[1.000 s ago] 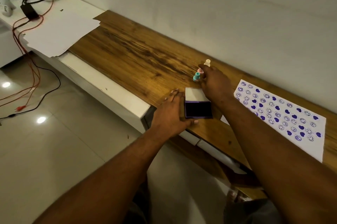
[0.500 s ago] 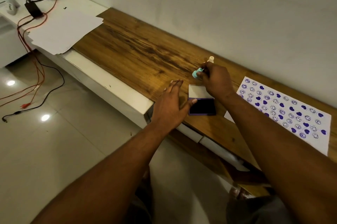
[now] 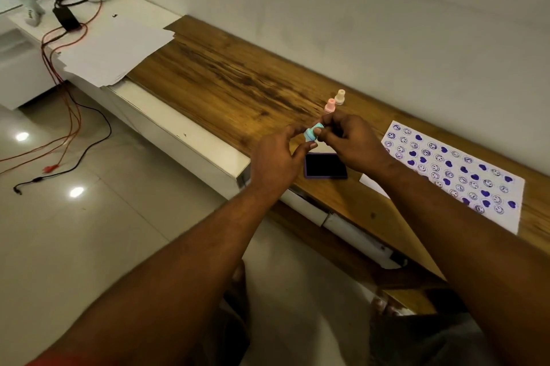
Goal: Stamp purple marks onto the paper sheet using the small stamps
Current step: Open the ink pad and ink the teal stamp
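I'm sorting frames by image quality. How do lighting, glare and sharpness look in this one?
Head view: dim, warm light; two bright glare spots on the floor tiles; the straight wooden shelf bows from wide-angle distortion; both forearms are softly blurred; the teal stamp and the purple marks on the paper sheet stay readable; the ink pad looks nearly black.

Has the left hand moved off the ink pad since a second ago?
Yes. The left hand has lifted off the ink pad toward the teal stamp held in the right hand.
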